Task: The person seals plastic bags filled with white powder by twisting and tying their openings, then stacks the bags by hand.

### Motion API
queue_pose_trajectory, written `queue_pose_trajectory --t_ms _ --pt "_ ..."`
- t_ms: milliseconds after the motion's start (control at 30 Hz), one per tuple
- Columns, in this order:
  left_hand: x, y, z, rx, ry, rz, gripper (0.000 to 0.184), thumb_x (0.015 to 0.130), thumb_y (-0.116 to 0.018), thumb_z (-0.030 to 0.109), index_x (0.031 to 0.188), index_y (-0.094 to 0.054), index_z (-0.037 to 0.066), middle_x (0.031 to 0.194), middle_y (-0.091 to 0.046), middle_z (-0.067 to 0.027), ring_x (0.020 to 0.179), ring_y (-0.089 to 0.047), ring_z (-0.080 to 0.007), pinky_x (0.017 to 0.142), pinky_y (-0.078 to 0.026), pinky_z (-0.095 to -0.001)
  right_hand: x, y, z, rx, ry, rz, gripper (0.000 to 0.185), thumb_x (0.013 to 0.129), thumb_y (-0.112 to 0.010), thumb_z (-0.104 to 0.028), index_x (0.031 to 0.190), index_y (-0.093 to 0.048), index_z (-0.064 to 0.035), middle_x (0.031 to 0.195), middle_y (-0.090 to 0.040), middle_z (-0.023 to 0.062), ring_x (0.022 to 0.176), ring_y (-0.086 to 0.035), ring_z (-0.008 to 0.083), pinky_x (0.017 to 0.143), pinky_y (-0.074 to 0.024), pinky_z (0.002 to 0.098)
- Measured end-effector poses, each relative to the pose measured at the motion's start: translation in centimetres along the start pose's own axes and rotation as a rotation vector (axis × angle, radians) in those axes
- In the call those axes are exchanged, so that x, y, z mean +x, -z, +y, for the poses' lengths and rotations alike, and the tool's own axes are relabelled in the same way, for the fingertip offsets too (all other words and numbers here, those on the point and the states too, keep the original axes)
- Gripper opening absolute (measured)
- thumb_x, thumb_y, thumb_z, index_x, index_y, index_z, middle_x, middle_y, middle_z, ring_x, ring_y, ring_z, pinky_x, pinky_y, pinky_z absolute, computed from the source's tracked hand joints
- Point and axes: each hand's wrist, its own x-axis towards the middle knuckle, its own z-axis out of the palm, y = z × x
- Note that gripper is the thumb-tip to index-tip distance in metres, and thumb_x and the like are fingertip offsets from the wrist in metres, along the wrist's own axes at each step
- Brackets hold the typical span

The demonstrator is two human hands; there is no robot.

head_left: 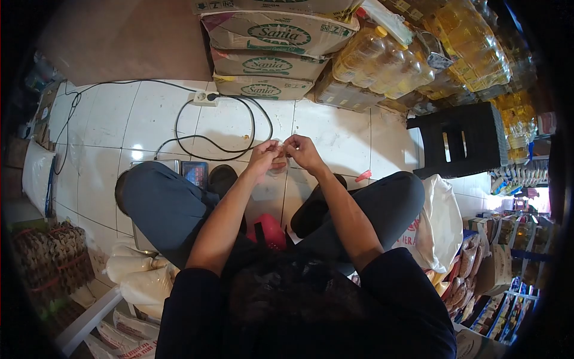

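Both hands meet in front of me, above the white tiled floor and between my knees. My left hand (263,159) has its fingers pinched on the top of a small clear plastic bag (278,166). My right hand (302,153) pinches the same bag's top from the other side, its fingertips close to the left ones. The bag hangs below the fingers, with something brownish low in it that is too small to make out. Under the hands, dark sandals show on both sides, and a pink-red object (272,232) lies nearer to my body.
Cartons (263,63) and oil bottles (382,60) are stacked ahead. A black stool (472,140) stands at the right. A black cable (254,122) curls by a power strip (204,99). Filled bags (143,275) lie at left, and a white sack (438,224) at right.
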Motion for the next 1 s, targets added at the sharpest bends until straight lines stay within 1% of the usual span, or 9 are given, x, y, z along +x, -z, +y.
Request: queue_pose_trajectory --t_ms 100,200,300,500,600,700,833,933,1000 --pt "0.1 -0.2 0.1 0.042 -0.025 0.062 0.017 0.093 -0.052 0.012 0.106 -0.055 0.001 0.094 -0.058 -0.0044 0.088 -0.059 -0.0133 0.068 -0.055 -0.0276 -0.1 0.2 -0.8 -0.184 0.112 0.146 0.011 0.078 -0.061 -0.007 0.082 -0.059 0.0022 0.070 -0.061 0.0068 0.065 -0.056 0.0119 0.064 -0.0481 0.0259" --pt "0.5 -0.1 -0.2 0.088 -0.069 0.087 0.021 0.092 -0.054 0.013 0.108 -0.055 0.000 0.094 -0.061 -0.0061 0.085 -0.061 -0.0140 0.066 -0.054 -0.0260 -0.7 -0.4 -2.0 -0.202 0.202 0.206 0.012 0.072 -0.065 -0.008 0.079 -0.060 0.0006 0.067 -0.060 0.0107 0.060 -0.058 0.0179 0.060 -0.0484 0.0292" --pt "0.7 0.1 -0.5 0.145 -0.105 0.104 0.021 0.092 -0.055 0.013 0.108 -0.055 -0.001 0.093 -0.062 -0.0065 0.083 -0.062 -0.0142 0.064 -0.053 -0.0251 -0.9 -0.8 -2.6 -0.320 0.266 0.239 0.012 0.072 -0.065 -0.008 0.079 -0.060 0.0010 0.070 -0.062 0.0124 0.062 -0.061 0.0211 0.061 -0.0498 0.0310" --pt "1.0 0.1 -0.7 0.250 -0.186 0.137 0.019 0.092 -0.054 0.011 0.107 -0.056 0.000 0.092 -0.063 -0.0058 0.078 -0.061 -0.0127 0.062 -0.050 -0.0246 -0.7 -1.7 -2.6 -0.281 0.212 0.337 0.014 0.073 -0.065 -0.009 0.077 -0.060 0.0029 0.075 -0.063 0.0148 0.067 -0.064 0.0239 0.062 -0.0511 0.0321" --pt "1.2 0.1 -0.8 0.345 -0.250 0.135 0.018 0.092 -0.053 0.010 0.106 -0.056 0.000 0.092 -0.063 -0.0062 0.077 -0.061 -0.0117 0.062 -0.049 -0.0246 -0.6 -1.2 -2.2 -0.192 0.116 0.241 0.016 0.074 -0.064 -0.011 0.078 -0.060 0.0038 0.075 -0.064 0.0150 0.069 -0.064 0.0248 0.064 -0.0513 0.0323" --pt "1.6 -0.1 -1.2 0.552 -0.396 0.199 0.016 0.090 -0.053 0.009 0.103 -0.057 0.000 0.091 -0.063 -0.0071 0.076 -0.061 -0.0118 0.062 -0.049 -0.0253 -0.5 -1.3 -1.7 -0.192 0.126 0.238 0.018 0.076 -0.063 -0.014 0.080 -0.060 0.0040 0.075 -0.063 0.0159 0.069 -0.064 0.0252 0.065 -0.0508 0.0328" --pt "0.5 -1.2 -0.1 0.702 -0.513 0.221 0.015 0.089 -0.052 0.007 0.100 -0.059 -0.001 0.093 -0.063 -0.0091 0.081 -0.060 -0.0129 0.067 -0.048 -0.0269 -0.4 -1.6 -2.1 -0.316 0.130 0.284 0.019 0.078 -0.059 -0.015 0.078 -0.059 0.0039 0.075 -0.062 0.0198 0.069 -0.062 0.0321 0.064 -0.0498 0.0374" --pt "1.5 -1.0 -0.8 0.574 -0.759 0.183 0.015 0.086 -0.053 0.010 0.094 -0.060 -0.001 0.079 -0.064 -0.0125 0.069 -0.062 -0.0222 0.065 -0.048 -0.0335 -0.7 -1.4 -3.7 -0.479 0.189 0.297 0.020 0.080 -0.054 -0.016 0.075 -0.057 0.0035 0.075 -0.061 0.0217 0.069 -0.060 0.0374 0.064 -0.0488 0.0418" --pt "1.9 -0.7 -1.7 0.387 -0.464 0.022 0.015 0.085 -0.052 0.010 0.091 -0.059 -0.001 0.079 -0.063 -0.0126 0.073 -0.061 -0.0264 0.067 -0.046 -0.0368 -0.6 -0.7 -4.4 -0.580 0.228 0.255 0.022 0.081 -0.051 -0.016 0.072 -0.056 0.0034 0.075 -0.061 0.0220 0.070 -0.058 0.0399 0.064 -0.0483 0.0442"
